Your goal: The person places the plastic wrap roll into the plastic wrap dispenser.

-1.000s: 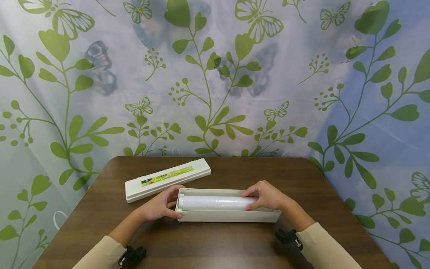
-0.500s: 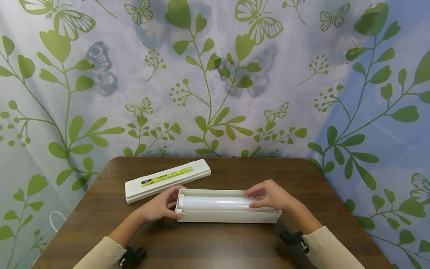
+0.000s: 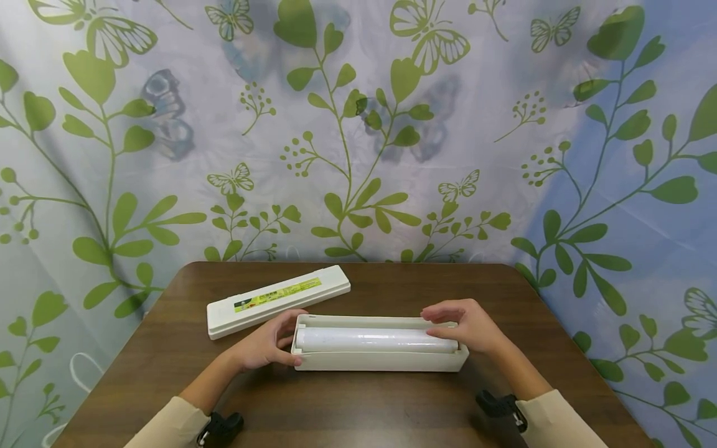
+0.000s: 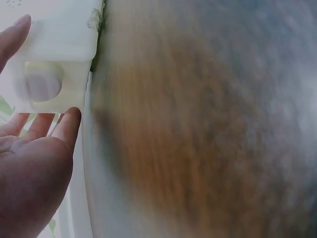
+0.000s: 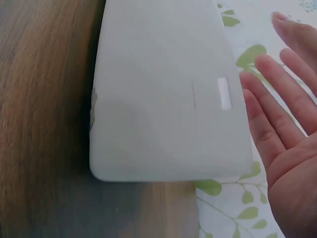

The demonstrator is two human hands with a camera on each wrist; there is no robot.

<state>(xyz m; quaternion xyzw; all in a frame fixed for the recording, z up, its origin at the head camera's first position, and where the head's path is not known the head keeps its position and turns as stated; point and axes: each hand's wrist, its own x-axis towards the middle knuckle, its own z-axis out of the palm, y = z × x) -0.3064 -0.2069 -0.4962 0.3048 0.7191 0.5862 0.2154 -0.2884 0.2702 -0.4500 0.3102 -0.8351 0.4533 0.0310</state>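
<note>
A long white open box (image 3: 378, 362) lies across the middle of the table, holding a white plastic-wrap-like roll (image 3: 358, 338). My left hand (image 3: 269, 343) grips the box's left end, thumb at the front corner and fingers at the back. In the left wrist view, the left hand (image 4: 37, 168) spans that end of the box (image 4: 59, 82). Over the right end of the roll, my right hand (image 3: 467, 323) is loosely bent, the thumb close to the roll; whether it touches cannot be told. The right wrist view shows the right hand (image 5: 292, 119) with relaxed fingers beside the box (image 5: 168, 99).
A white lid (image 3: 278, 300) with a yellow-green label lies slanted behind the box, to the left. The brown wooden table (image 3: 358, 410) ends at a curtain (image 3: 358, 124) printed with leaves and butterflies. A white cord loop (image 3: 84, 373) hangs at the left.
My right hand has slid rightward along the roll to near its right end, its fingers lifting and loosening. My left hand, the box and the lid have stayed put.
</note>
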